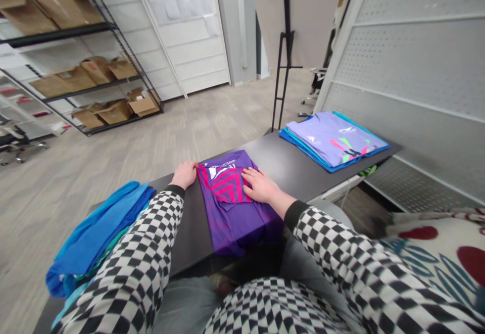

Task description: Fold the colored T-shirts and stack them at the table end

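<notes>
A purple T-shirt [242,225] with a pink striped print and white lettering lies partly folded on the dark table [189,233]. Its lower part hangs over the table's near edge. At the shirt's far left corner, my left hand [185,174] has its fingers closed on the fabric edge. My right hand [261,186] rests on the right side of the print, fingers stretched out and palm down.
Folded shirts [329,139], lavender on top of blue ones, are stacked at the table's right end. Loose blue garments [98,233] lie at its left end. A black metal stand [282,71] rises behind the table, and a perforated panel [413,71] borders the right. Shelves [76,94] hold cardboard boxes.
</notes>
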The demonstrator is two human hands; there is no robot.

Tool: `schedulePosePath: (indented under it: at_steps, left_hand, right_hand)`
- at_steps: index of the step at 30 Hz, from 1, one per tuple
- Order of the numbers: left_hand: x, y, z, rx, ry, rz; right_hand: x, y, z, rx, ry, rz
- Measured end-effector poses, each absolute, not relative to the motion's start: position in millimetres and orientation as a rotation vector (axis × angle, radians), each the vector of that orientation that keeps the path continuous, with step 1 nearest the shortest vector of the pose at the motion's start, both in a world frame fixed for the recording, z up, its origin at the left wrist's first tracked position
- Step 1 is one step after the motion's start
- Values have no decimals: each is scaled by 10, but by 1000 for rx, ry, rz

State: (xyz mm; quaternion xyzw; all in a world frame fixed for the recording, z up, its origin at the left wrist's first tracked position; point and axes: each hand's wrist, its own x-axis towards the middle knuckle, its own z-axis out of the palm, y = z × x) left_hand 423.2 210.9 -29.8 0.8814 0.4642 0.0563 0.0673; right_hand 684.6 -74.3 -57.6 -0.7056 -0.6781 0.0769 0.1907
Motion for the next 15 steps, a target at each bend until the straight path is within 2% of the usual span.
schedulePosePath:
  at_steps: [5, 8, 12, 15]
  left_hand:
    - [4305, 1766, -321, 2629, 1421, 418]
    - [4309, 1391, -356, 2687, 1226, 523]
    - [4211, 1002, -500, 2772, 894, 412]
    - [4134, 903, -599, 2785, 888, 254]
  right_hand:
    - [6843, -734, -573, -2016, -1904, 228]
    - [6853, -728, -593, -2012, -1912, 235]
    - [6861, -721, -591, -2011, -1939, 248]
    - [6864, -717, -556, -2044, -1967, 252]
